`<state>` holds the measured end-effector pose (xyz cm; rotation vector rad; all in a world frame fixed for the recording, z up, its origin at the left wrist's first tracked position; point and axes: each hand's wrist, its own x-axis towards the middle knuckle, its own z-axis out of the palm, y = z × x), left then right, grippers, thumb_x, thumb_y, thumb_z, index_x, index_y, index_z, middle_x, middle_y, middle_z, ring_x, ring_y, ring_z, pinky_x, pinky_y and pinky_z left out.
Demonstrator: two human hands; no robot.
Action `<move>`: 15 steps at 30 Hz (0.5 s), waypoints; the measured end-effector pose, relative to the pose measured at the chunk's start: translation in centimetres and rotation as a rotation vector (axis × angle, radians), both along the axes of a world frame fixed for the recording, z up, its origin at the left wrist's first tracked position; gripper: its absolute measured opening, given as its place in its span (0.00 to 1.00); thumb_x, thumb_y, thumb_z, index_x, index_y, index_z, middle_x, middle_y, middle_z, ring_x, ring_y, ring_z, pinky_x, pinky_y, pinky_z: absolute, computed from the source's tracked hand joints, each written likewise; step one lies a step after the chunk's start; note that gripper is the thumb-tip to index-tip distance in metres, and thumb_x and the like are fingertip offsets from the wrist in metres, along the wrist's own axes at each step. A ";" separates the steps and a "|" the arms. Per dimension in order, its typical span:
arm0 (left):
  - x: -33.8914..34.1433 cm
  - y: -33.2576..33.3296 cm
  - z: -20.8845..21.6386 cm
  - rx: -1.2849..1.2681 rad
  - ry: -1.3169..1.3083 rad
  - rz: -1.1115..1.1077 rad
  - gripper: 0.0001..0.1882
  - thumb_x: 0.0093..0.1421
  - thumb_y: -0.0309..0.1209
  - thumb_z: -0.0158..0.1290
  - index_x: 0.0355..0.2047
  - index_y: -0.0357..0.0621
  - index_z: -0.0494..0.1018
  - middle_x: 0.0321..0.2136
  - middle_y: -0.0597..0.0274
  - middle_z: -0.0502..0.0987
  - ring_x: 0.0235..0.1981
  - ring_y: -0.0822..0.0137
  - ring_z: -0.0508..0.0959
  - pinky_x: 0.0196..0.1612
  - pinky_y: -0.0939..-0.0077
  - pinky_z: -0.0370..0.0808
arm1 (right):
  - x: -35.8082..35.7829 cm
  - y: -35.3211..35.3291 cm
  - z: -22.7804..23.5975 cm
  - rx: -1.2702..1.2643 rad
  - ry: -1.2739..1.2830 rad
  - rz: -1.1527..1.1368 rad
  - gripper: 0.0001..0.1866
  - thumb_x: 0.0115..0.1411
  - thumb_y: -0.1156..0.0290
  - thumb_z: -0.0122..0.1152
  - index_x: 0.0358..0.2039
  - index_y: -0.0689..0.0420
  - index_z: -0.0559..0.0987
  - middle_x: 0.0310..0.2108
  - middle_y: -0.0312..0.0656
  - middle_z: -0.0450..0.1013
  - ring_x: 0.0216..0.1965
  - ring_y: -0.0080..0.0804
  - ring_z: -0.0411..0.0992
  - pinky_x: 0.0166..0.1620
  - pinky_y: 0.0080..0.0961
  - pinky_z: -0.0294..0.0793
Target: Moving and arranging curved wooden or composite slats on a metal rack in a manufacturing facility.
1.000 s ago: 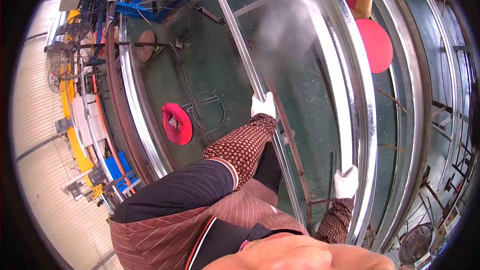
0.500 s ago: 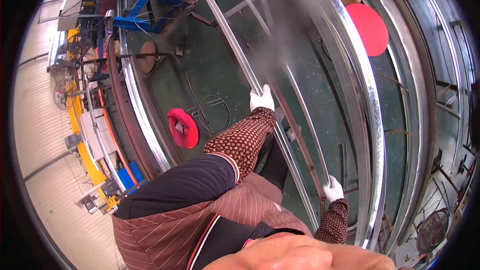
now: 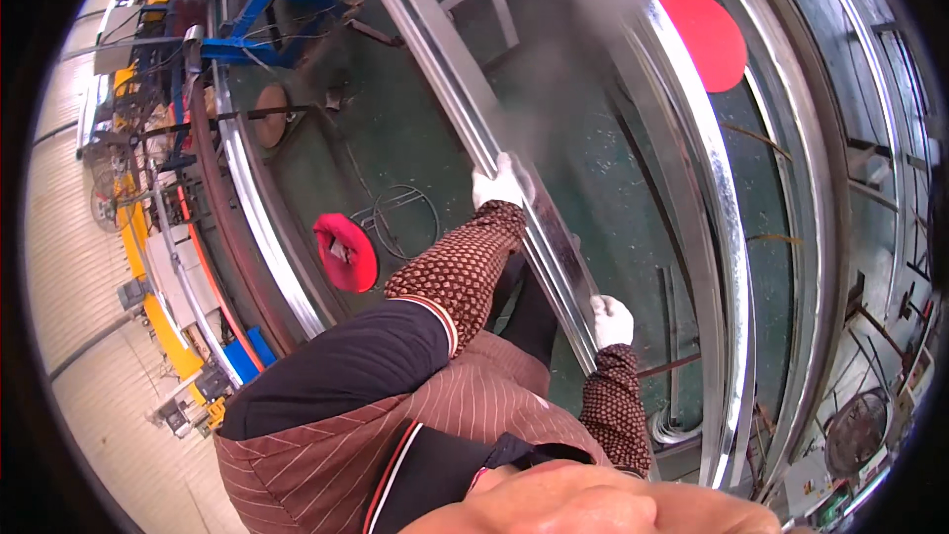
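A long, shiny metal profile [image 3: 431, 47] with lengthwise ridges runs slantwise in front of my body, from the top of the view down to my lap. My left hand [image 3: 499, 183], in a white glove, is closed around it near its middle. Nearer to me, my right hand [image 3: 613, 322], also gloved in white, grips its right edge close to the lower end. The fingers of both hands are partly hidden. Patterned brown sleeves cover my forearms.
Long bright metal lengths [image 3: 727, 208] lie along the right side. A red round seat [image 3: 704, 40] stands beyond them; a stool with a red cover [image 3: 346, 253] stands left. A blue frame [image 3: 269, 15] is at the far left, and a fan [image 3: 856, 427] at lower right.
The right hand has moved up and left, bringing the separate right-hand strip against the left one. The gap between them has closed. The left hand has shifted slightly left.
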<state>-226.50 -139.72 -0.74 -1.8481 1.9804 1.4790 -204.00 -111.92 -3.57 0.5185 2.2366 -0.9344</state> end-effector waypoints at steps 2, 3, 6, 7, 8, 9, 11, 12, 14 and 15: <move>-0.2 -0.2 -0.3 -0.044 -0.014 0.011 0.35 0.70 0.49 0.66 0.66 0.37 0.74 0.52 0.44 0.87 0.51 0.50 0.88 0.55 0.56 0.84 | -1.1 -0.4 0.9 -0.060 -0.069 -0.026 0.23 0.74 0.52 0.66 0.53 0.60 0.89 0.47 0.54 0.87 0.52 0.49 0.85 0.59 0.39 0.81; -0.1 0.1 -0.8 -0.061 -0.016 -0.001 0.32 0.71 0.47 0.67 0.65 0.37 0.75 0.50 0.46 0.88 0.49 0.51 0.89 0.53 0.57 0.85 | -1.7 0.2 1.0 -0.140 -0.082 -0.045 0.22 0.73 0.51 0.65 0.52 0.56 0.90 0.51 0.53 0.86 0.56 0.52 0.84 0.62 0.41 0.80; 0.9 -1.5 -2.8 -0.107 -0.034 -0.034 0.35 0.71 0.49 0.66 0.68 0.38 0.74 0.54 0.47 0.87 0.54 0.51 0.88 0.59 0.56 0.83 | -8.3 0.4 3.7 -0.132 0.149 0.070 0.23 0.70 0.54 0.69 0.59 0.53 0.88 0.58 0.51 0.84 0.62 0.49 0.81 0.67 0.42 0.78; 1.3 -3.1 -3.6 -0.101 -0.012 0.002 0.35 0.70 0.50 0.66 0.68 0.38 0.74 0.55 0.46 0.87 0.55 0.51 0.88 0.60 0.56 0.83 | -11.5 0.2 5.4 -0.053 0.342 0.069 0.23 0.69 0.57 0.71 0.59 0.55 0.88 0.58 0.50 0.85 0.61 0.49 0.82 0.67 0.43 0.78; 1.6 -4.1 -4.7 -0.083 0.009 0.033 0.35 0.70 0.50 0.65 0.68 0.39 0.74 0.56 0.46 0.87 0.56 0.50 0.87 0.62 0.56 0.82 | -14.2 0.7 6.3 0.072 0.525 0.053 0.23 0.67 0.62 0.74 0.59 0.56 0.88 0.58 0.50 0.85 0.60 0.48 0.82 0.67 0.45 0.79; 1.0 -2.7 -4.0 -0.063 0.006 0.013 0.35 0.70 0.50 0.65 0.68 0.39 0.74 0.56 0.46 0.87 0.56 0.50 0.87 0.62 0.56 0.82 | -16.1 3.1 6.1 0.245 0.719 0.040 0.23 0.65 0.64 0.75 0.60 0.55 0.87 0.56 0.51 0.85 0.59 0.48 0.83 0.66 0.46 0.80; 0.1 -1.0 -0.9 0.002 -0.001 0.037 0.36 0.70 0.52 0.65 0.68 0.39 0.74 0.58 0.45 0.86 0.59 0.49 0.86 0.64 0.55 0.81 | -19.8 7.2 7.1 0.550 0.784 0.093 0.33 0.66 0.60 0.76 0.69 0.53 0.79 0.61 0.51 0.82 0.60 0.51 0.81 0.66 0.47 0.80; 0.0 -0.8 -0.2 0.020 0.002 0.048 0.37 0.70 0.52 0.64 0.68 0.39 0.74 0.58 0.44 0.85 0.60 0.48 0.86 0.64 0.54 0.80 | -21.6 8.8 7.3 0.752 0.759 0.138 0.42 0.65 0.52 0.77 0.76 0.50 0.71 0.67 0.50 0.77 0.63 0.52 0.79 0.67 0.48 0.79; -0.1 -1.0 -2.3 -0.128 -0.043 -0.094 0.38 0.69 0.55 0.64 0.68 0.38 0.74 0.59 0.42 0.85 0.61 0.46 0.85 0.65 0.53 0.79 | -23.7 13.1 5.3 0.888 0.554 0.194 0.48 0.64 0.45 0.77 0.79 0.47 0.67 0.69 0.49 0.75 0.66 0.52 0.77 0.67 0.47 0.79; 0.3 -2.0 -3.2 -0.175 -0.072 -0.118 0.39 0.68 0.56 0.64 0.68 0.38 0.74 0.59 0.40 0.84 0.61 0.43 0.84 0.65 0.53 0.79 | -25.3 12.1 5.8 0.774 0.339 0.164 0.46 0.63 0.45 0.78 0.77 0.46 0.69 0.68 0.51 0.76 0.65 0.53 0.78 0.67 0.48 0.79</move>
